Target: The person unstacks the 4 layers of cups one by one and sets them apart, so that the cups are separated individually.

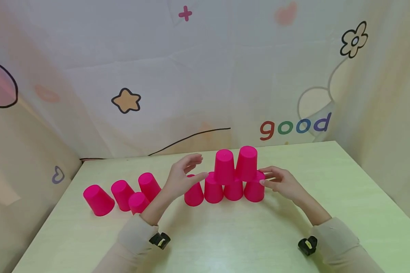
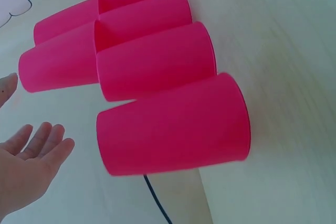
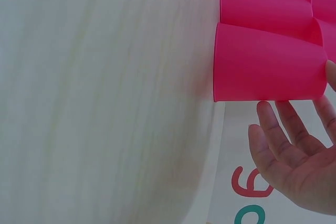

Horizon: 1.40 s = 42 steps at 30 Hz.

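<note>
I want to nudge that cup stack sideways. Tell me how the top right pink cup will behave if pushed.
The top right cup probably tips or slides off easily: it stands upside down, straddling two lower cups. It looks like thin plastic, so likely light. Its smooth tapered wall may slip under fingers.

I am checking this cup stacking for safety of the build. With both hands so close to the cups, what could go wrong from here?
1. The two upper cups stand on the edges of the bottom row; a small bump might topple them.
2. The right hand has fingertips at the end cup; a push could shift that support.
3. The open left hand hovers beside the row and may brush it. The four spare cups seem out of harm's way.
</note>
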Each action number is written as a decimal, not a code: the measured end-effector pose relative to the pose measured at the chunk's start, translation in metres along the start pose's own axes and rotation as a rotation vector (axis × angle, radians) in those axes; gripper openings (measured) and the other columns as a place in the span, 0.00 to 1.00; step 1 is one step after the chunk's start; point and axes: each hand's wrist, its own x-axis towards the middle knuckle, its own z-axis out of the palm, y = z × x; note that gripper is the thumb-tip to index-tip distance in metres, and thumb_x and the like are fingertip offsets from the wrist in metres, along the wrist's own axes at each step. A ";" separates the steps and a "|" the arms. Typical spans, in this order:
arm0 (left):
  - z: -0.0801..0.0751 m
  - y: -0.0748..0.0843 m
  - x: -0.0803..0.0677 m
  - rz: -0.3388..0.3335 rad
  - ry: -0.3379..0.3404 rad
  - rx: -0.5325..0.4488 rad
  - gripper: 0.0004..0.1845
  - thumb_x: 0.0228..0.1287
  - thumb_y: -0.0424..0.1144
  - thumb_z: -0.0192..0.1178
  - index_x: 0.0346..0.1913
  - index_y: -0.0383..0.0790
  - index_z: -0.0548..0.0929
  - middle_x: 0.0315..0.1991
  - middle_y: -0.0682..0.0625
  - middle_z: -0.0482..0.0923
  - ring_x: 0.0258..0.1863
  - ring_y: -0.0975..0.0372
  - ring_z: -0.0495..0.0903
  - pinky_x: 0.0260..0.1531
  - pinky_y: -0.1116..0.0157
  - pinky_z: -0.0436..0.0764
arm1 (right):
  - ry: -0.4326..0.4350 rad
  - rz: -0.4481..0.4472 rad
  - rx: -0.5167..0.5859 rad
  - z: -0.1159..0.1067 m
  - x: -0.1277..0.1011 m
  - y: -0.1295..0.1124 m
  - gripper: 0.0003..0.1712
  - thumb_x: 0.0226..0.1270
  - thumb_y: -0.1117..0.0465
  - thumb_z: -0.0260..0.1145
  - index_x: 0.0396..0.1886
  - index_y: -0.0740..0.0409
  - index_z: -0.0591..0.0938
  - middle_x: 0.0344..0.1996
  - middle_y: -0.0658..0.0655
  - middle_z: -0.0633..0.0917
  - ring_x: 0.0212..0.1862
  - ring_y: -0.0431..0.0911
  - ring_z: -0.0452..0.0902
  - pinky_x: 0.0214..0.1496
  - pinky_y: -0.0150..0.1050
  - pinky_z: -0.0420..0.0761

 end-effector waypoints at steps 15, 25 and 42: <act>0.036 0.003 0.023 -0.073 0.031 -0.097 0.30 0.52 0.35 0.66 0.59 0.39 0.70 0.54 0.48 0.71 0.53 0.56 0.71 0.54 0.59 0.71 | 0.010 -0.014 0.001 0.000 0.000 0.001 0.26 0.61 0.56 0.62 0.57 0.61 0.71 0.50 0.66 0.75 0.48 0.58 0.74 0.41 0.49 0.78; 0.050 0.005 0.028 -0.141 -0.004 -0.085 0.32 0.48 0.35 0.69 0.59 0.43 0.70 0.51 0.51 0.74 0.52 0.58 0.72 0.53 0.60 0.72 | 0.006 -0.018 0.015 -0.001 0.001 0.003 0.26 0.61 0.60 0.62 0.58 0.63 0.70 0.51 0.67 0.74 0.49 0.59 0.73 0.43 0.51 0.78; 0.043 0.010 0.018 -0.078 0.004 -0.078 0.32 0.48 0.37 0.69 0.59 0.45 0.71 0.50 0.52 0.74 0.50 0.59 0.73 0.52 0.60 0.73 | 0.000 -0.008 0.022 0.000 -0.001 -0.001 0.26 0.61 0.59 0.62 0.59 0.62 0.70 0.51 0.67 0.74 0.50 0.59 0.72 0.42 0.51 0.78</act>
